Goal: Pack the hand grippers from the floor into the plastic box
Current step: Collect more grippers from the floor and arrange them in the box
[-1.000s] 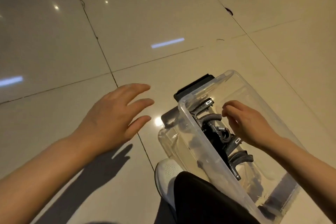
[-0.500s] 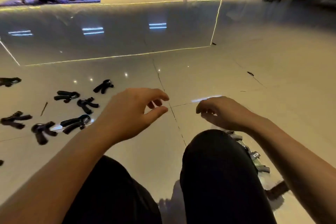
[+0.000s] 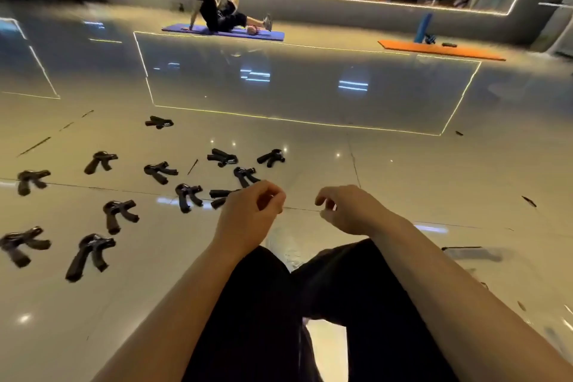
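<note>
Head view: many hand grippers [image 3: 93,253] lie scattered at left — plenty to pack; left hand [image 3: 248,217] and right hand [image 3: 350,211] hang loosely curled, empty — box unseen.

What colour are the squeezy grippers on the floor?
Black hand grippers on the shiny tiled floor, head view.

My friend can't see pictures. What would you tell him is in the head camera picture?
Two empty hands, the left hand and the right hand, hover with loosely curled fingers over a shiny tiled floor. Black hand grippers lie scattered on the left. Farther back, a person sits on a purple mat.
</note>
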Motion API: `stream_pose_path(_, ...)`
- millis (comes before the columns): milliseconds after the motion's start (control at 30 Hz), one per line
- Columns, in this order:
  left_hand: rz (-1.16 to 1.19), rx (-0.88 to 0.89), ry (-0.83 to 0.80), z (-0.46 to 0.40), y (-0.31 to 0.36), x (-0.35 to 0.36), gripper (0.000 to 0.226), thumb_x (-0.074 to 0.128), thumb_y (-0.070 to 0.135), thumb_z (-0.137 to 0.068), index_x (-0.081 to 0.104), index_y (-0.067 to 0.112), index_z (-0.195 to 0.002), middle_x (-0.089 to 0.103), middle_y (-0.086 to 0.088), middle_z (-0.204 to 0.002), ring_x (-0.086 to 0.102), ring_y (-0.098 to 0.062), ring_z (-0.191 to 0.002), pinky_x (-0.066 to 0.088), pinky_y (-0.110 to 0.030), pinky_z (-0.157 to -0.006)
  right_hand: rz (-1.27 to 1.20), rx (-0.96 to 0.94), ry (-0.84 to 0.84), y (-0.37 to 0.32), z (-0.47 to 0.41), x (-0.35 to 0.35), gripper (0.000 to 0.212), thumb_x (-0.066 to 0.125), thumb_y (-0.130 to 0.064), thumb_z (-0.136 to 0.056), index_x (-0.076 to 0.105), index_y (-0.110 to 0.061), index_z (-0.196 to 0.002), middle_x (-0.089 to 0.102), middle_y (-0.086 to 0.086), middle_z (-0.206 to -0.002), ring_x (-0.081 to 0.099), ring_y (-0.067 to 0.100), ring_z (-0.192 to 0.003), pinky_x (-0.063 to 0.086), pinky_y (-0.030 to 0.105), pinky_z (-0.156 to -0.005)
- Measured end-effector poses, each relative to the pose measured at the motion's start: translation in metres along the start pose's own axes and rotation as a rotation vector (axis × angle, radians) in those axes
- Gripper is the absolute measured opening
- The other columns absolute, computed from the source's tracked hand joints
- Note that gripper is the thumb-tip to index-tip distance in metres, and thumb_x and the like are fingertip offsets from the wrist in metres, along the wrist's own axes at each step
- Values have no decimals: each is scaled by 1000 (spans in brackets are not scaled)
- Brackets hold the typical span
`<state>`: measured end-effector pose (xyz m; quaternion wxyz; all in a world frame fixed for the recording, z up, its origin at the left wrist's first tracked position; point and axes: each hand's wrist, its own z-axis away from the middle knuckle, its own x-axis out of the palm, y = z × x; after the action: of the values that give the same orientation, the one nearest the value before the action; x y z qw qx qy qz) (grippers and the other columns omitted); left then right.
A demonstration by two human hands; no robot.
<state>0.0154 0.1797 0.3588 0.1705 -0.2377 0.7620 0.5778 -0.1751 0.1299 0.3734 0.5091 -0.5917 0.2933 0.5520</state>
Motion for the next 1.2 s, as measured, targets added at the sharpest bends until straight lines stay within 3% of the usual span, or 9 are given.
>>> stream_pose_path(67, -130, -41, -54, -5, -21, -11, 10, 58, 33, -89, 66, 27, -93, 66, 15, -81, 60, 2, -76, 47, -16, -74, -16, -2, -93, -8, -27, 10, 26, 54, -23, -92, 58, -21, -117, 60, 0, -117, 54, 16, -100, 40, 24, -80)
stream_pose_path(200, -186, -176, -74, -19, -56, -31, 7, 57, 37, -87, 63, 33, -88, 65, 16, -81, 58, 2, -78, 44, -19, -74, -52, -171, -7, -48, -80, 8, 27, 54, -28, -93, 57, -21, -118, 62, -1, -110, 57, 15, -95, 47, 29, -82)
stream_pose_path(367, -182, -256, -79, -40, -77, -67, 9, 58, 36, -88, 62, 30, -93, 65, 14, -86, 59, 0, -83, 42, -14, -74, 149, -265, -297, -59, -127, 3, 33, 58, -32, -91, 56, -21, -121, 59, -1, -117, 54, 14, -101, 43, 27, -85)
stream_pose_path(533, -438, -260, -161, -49, -107, -122, 24, 56, 46, -86, 59, 35, -107, 60, 21, -87, 55, 7, -84, 48, -24, -85, 80, -365, -326, -109, -201, 3, 29, 59, -34, -90, 58, -21, -116, 61, -2, -112, 58, 15, -98, 48, 29, -86)
stream_pose_path(667, -563, -433, -343, -35, -149, -183, 32, 55, 48, -87, 56, 35, -116, 58, 21, -91, 56, 5, -84, 49, -24, -86, 5, -497, -411, -180, -260, 37, 26, 61, -30, -89, 58, -21, -114, 64, 0, -108, 60, 13, -92, 51, 30, -85)
stream_pose_path(767, -579, -604, -215, -9, -193, -226, 31, 55, 47, -87, 54, 36, -116, 61, 15, -100, 57, 0, -90, 49, -27, -87, 1, -573, -478, -239, -298, 76, 34, 61, -35, -88, 55, -24, -120, 63, -1, -108, 62, 15, -84, 54, 37, -84)
stream_pose_path(900, -548, -727, -59, 22, -257, -233, 29, 54, 45, -88, 58, 32, -114, 61, 16, -99, 56, 0, -91, 48, -26, -85, -83, -562, -440, -301, -341, 132, 40, 62, -34, -88, 53, -21, -125, 59, 2, -119, 55, 16, -100, 46, 29, -83)
stream_pose_path(1000, -428, -776, -15, 26, -302, -227, 26, 56, 42, -88, 61, 29, -110, 59, 17, -94, 56, 1, -87, 47, -21, -83, -64, -518, -460, -318, -367, 179, 37, 58, -30, -91, 52, -17, -126, 56, 2, -120, 53, 19, -102, 47, 27, -77)
stream_pose_path(1200, -288, -871, 156, -4, -394, -238, 20, 56, 39, -88, 62, 31, -106, 60, 19, -95, 56, 0, -87, 48, -25, -83, 28, -356, -571, -320, -431, 269, 41, 56, -32, -91, 49, -16, -129, 53, 8, -129, 53, 23, -109, 46, 34, -89)
